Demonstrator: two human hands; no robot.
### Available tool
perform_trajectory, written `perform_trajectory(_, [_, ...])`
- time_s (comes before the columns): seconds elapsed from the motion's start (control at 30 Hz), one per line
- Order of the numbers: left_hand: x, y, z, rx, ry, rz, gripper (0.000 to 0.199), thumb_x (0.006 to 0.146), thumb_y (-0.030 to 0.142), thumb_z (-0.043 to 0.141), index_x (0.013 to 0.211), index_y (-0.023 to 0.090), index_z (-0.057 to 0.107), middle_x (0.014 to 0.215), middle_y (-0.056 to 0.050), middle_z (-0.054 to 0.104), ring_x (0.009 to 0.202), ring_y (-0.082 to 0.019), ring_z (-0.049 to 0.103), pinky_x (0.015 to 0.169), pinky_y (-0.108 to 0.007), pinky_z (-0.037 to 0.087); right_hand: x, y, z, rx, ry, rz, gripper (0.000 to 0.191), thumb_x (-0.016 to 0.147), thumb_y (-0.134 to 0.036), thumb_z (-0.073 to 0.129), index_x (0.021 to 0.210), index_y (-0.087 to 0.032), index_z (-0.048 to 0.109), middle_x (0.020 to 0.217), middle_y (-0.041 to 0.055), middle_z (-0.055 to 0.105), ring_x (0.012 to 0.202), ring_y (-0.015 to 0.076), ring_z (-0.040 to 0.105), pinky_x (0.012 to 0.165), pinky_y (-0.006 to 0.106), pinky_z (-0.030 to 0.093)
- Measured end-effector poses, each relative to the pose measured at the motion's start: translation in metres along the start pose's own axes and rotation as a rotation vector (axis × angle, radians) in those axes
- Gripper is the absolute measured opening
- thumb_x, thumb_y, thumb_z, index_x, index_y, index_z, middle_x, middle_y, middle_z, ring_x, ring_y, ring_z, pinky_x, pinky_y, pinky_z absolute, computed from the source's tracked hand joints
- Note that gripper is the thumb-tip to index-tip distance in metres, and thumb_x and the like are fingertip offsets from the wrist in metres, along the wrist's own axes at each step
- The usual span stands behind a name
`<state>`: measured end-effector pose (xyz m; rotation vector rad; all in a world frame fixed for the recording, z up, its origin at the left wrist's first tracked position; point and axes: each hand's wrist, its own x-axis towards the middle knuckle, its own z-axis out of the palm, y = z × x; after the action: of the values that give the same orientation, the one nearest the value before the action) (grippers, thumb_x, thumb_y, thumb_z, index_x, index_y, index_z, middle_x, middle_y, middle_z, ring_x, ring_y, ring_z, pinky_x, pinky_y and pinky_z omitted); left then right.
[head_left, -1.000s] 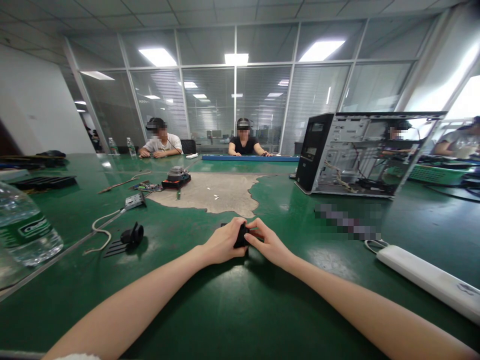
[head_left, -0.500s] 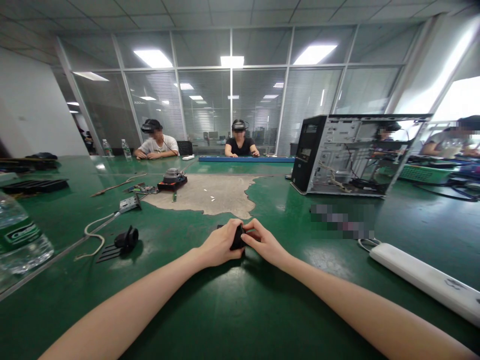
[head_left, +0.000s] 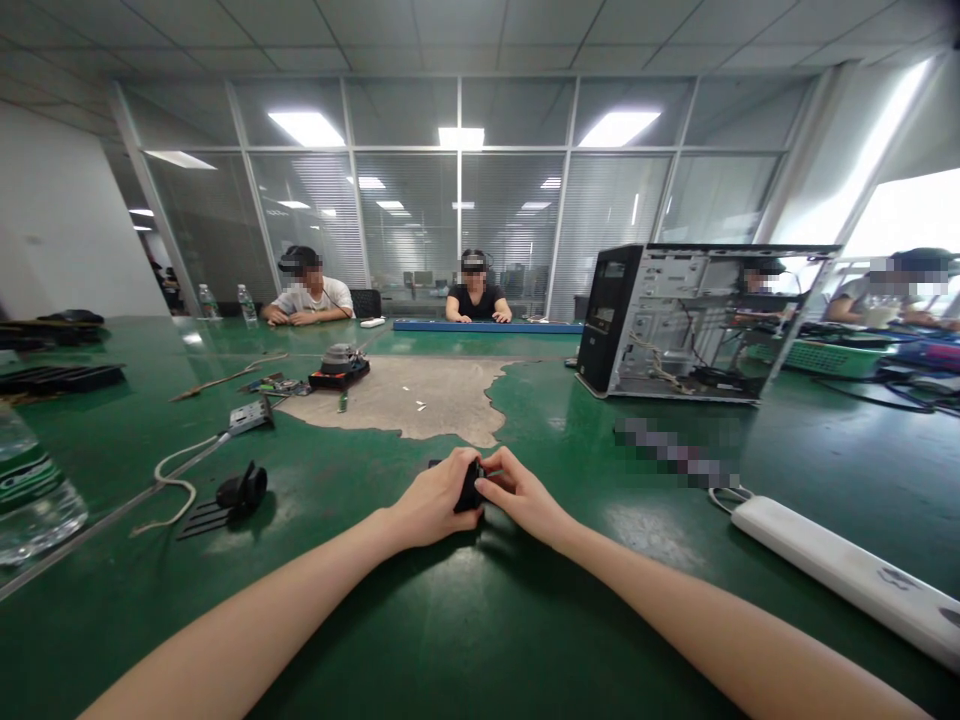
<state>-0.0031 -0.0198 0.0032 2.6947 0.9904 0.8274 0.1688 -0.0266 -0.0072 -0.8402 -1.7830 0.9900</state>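
Observation:
Between my hands, low over the green table (head_left: pixel 480 620), is a small black part (head_left: pixel 468 492) whose kind I cannot make out. My left hand (head_left: pixel 436 498) is wrapped round it from the left, and a dark end shows past the knuckles. Thumb and fingertips of my right hand (head_left: pixel 523 497) pinch its right side. The fingers hide most of the part. To the left on the table lies a black plastic piece with a round collar and prongs (head_left: pixel 244 488).
An open computer case (head_left: pixel 675 320) stands at the right, beyond a white power strip (head_left: pixel 840 570). At the left are a water bottle (head_left: pixel 34 490), a pale cable (head_left: pixel 169 480) and a metal bracket (head_left: pixel 250 415). Two people sit across the table, others at far right.
The view has tilted slightly up, so things sit a little lower and further left. Both hands keep hold of the black part, with the fingers barely shifted.

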Motion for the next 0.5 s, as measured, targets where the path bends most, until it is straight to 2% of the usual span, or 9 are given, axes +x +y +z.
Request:
perform_trajectory(0.07, [0.000, 0.000, 0.000, 0.003, -0.004, -0.003, 0.059, 0.069, 0.023, 0.058, 0.118, 0.022, 0.026, 0.113, -0.008, 0.044, 0.097, -0.024, 0.052, 0.080, -0.038, 0.045, 0.003, 0.005, 0.000, -0.013, 0.027, 0.009, 0.016, 0.079, -0.032, 0.054, 0.086, -0.020, 0.046, 0.082, -0.0014, 0.053, 0.073, 0.0122, 0.056, 0.069, 0.028, 0.047])
perform_trajectory(0.17, [0.001, -0.001, 0.000, 0.004, -0.007, -0.013, 0.058, 0.068, 0.024, 0.059, 0.117, 0.022, 0.027, 0.111, -0.007, 0.045, 0.095, -0.023, 0.053, 0.079, -0.038, 0.045, 0.005, 0.009, 0.000, -0.047, 0.046, 0.033, 0.018, 0.078, -0.031, 0.055, 0.091, -0.020, 0.047, 0.086, 0.0005, 0.054, 0.076, 0.0134, 0.056, 0.071, 0.030, 0.047])
perform_trajectory(0.37, [0.000, -0.002, 0.001, 0.013, 0.001, -0.017, 0.057, 0.069, 0.024, 0.057, 0.117, 0.022, 0.027, 0.110, -0.007, 0.045, 0.089, -0.023, 0.054, 0.075, -0.037, 0.046, -0.001, -0.001, 0.001, 0.004, -0.020, 0.005, 0.020, 0.076, -0.030, 0.058, 0.088, -0.020, 0.046, 0.086, -0.0004, 0.055, 0.081, 0.0149, 0.058, 0.074, 0.030, 0.047])
perform_trajectory(0.5, [0.001, -0.002, 0.001, 0.007, 0.000, -0.021, 0.056, 0.069, 0.026, 0.058, 0.116, 0.023, 0.027, 0.110, -0.007, 0.045, 0.091, -0.023, 0.054, 0.076, -0.038, 0.045, -0.001, -0.002, 0.002, 0.027, 0.004, 0.029, 0.017, 0.078, -0.032, 0.054, 0.088, -0.021, 0.046, 0.084, -0.0015, 0.054, 0.071, 0.0123, 0.058, 0.066, 0.027, 0.047])
